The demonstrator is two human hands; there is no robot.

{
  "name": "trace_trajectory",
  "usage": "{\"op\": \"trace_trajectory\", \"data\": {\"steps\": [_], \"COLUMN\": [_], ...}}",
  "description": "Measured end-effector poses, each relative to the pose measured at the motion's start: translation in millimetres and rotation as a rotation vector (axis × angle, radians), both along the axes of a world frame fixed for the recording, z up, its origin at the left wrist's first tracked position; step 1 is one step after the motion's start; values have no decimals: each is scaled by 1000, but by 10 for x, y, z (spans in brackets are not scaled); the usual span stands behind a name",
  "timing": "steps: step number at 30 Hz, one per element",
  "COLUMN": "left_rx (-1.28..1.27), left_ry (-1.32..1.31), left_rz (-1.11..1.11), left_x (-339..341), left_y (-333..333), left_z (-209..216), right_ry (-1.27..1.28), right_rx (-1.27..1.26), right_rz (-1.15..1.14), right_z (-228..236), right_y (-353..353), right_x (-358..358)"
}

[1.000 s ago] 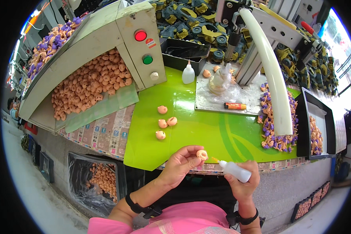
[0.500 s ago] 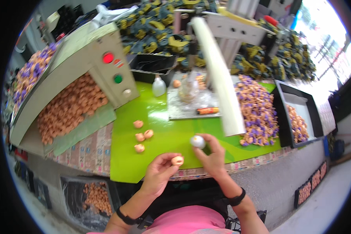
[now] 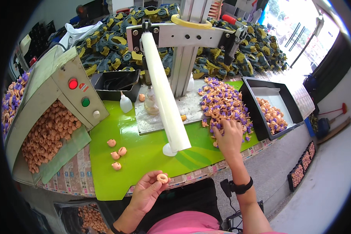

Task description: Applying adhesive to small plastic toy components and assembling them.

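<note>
Between the thumb and fingers of my left hand (image 3: 146,190) is a small peach-coloured hollow plastic doll head (image 3: 162,178), its opening facing up. My right hand (image 3: 229,138) reaches down to a heap of small peach-and-purple figure parts (image 3: 226,100), touching its near edge. Its thumb stands apart from the bent fingers, and nothing shows between them. A small white squeeze bottle (image 3: 168,150) rests on the green mat (image 3: 124,177), partly hidden behind a long white lever handle (image 3: 165,93). Several similar heads (image 3: 115,155) lie loose to the left.
At left stands a beige machine (image 3: 72,64) with red and green buttons and a mass of heads in its opening. A press on a metal plate (image 3: 150,125) occupies the middle. A black tray (image 3: 271,105) holds figure parts at right. Behind is a pile of grey-and-yellow toy vehicles (image 3: 109,46).
My right hand has let go of the white bottle and moved right to the peach-and-purple heap. The left hand still holds the doll head. The view has shifted.
</note>
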State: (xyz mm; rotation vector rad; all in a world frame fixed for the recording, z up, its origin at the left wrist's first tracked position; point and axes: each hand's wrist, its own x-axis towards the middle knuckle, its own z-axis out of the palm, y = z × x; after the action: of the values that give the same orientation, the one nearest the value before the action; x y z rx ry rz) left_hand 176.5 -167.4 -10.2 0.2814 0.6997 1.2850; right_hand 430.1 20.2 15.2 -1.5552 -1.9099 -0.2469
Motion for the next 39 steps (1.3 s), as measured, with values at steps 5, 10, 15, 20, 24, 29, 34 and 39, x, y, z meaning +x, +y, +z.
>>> {"op": "trace_trajectory", "data": {"steps": [5,10,15,20,24,29,34,39], "left_rx": [-15,-18,57,98,149,162,216,195], "left_ry": [30,33,72,120,125,177,263,244], "left_rz": [-24,23,-33,-33,3,32,90,105], "left_x": [54,56,101,135,154,169,198,221], "left_y": [-22,-23,74,57,33,1,3,0], "left_z": [59,11,24,26,-24,-34,3,25], "right_ry": [-32,401,942,836,892,687,649,842], "right_rx": [-27,-258,-858,-745,-632,-475,-476,-657], "right_rz": [47,249,536,629,608,631,649,604], "right_z": [-101,157,128,108,17,86,127,101], "right_y": [125,-264,-1000,-1186,-1249,-1258,-1277,-1267], "right_x": [-42,-287,-547,-684,-739,-709,-718,-721]}}
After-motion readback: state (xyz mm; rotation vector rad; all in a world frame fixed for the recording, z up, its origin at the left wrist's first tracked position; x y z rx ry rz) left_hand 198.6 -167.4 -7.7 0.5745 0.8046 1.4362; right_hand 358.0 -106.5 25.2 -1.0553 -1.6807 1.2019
